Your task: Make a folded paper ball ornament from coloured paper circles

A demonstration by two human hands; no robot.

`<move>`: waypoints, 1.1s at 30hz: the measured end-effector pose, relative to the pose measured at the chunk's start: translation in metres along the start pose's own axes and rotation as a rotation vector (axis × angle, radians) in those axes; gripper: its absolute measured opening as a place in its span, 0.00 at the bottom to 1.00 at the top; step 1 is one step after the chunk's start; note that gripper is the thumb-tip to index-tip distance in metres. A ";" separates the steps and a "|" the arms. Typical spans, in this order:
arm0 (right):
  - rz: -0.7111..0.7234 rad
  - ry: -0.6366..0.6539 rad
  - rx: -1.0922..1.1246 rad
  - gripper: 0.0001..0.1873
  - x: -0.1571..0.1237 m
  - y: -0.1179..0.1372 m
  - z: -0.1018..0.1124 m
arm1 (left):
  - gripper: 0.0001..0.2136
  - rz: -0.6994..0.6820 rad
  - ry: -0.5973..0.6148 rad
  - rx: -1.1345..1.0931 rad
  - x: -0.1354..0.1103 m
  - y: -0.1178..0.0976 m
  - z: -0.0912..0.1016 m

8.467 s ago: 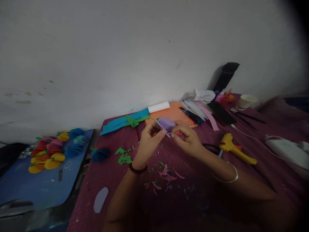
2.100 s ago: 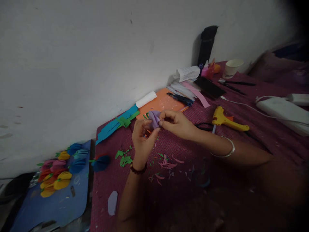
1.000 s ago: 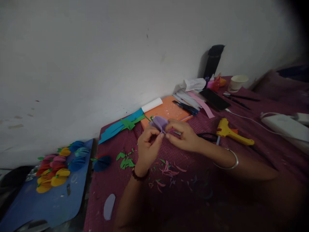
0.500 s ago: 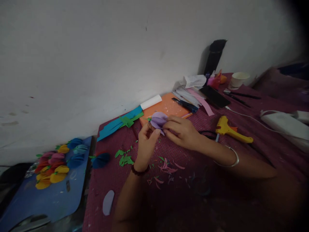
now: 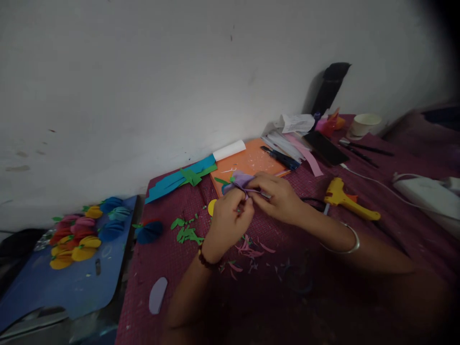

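Between both hands is a purple paper fruit shape (image 5: 241,178) with fanned layers and a green leaf at its left end. My left hand (image 5: 230,223) is closed, its curled fingertips pinching the near edge of the paper and covering part of it. From the other side, my right hand (image 5: 276,195) grips the right end of the layers between thumb and fingers. Beside my left hand shows a yellow round piece (image 5: 211,207). Green paper cuttings (image 5: 187,235) and pink scraps (image 5: 248,249) lie on the maroon cloth below the hands.
At right rests a yellow glue gun (image 5: 347,199). Behind the hands are orange sheets (image 5: 257,155), a cutter (image 5: 282,157) and a phone (image 5: 326,147). A paper cup (image 5: 364,124) stands farther back. Finished paper shapes (image 5: 84,230) sit on a blue board (image 5: 89,287) at left.
My left hand has turned and moved right, its fingers now folded over the purple paper's near edge. The yellow round piece has come into sight. The view has shifted slightly.
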State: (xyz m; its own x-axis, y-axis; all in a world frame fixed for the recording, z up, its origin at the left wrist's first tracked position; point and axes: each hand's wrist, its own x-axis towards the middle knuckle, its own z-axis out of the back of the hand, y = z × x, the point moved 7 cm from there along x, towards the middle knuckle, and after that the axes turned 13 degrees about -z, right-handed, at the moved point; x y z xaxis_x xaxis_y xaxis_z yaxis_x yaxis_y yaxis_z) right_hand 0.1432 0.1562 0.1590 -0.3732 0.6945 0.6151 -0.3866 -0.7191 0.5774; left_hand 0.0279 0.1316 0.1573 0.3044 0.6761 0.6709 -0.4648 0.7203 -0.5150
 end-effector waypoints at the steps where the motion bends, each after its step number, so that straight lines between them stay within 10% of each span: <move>1: 0.002 0.011 0.002 0.04 0.000 0.000 -0.001 | 0.09 -0.030 0.043 0.040 0.000 -0.004 -0.001; 16: 0.003 -0.081 -0.050 0.07 -0.001 0.001 0.003 | 0.07 0.226 -0.166 -0.012 -0.003 0.024 0.004; 26: -0.005 -0.121 -0.015 0.04 -0.001 -0.006 0.007 | 0.11 -0.126 -0.047 0.297 -0.002 0.002 0.003; 33: -0.153 -0.106 0.138 0.09 0.004 -0.022 0.006 | 0.15 -0.016 -0.006 0.296 -0.003 0.016 0.006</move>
State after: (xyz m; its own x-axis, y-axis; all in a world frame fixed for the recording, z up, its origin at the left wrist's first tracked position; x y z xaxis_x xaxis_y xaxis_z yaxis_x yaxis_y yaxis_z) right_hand 0.1551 0.1745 0.1523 -0.2251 0.7950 0.5634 -0.3100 -0.6066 0.7321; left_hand 0.0148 0.1401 0.1507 0.3093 0.6634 0.6813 -0.6826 0.6537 -0.3266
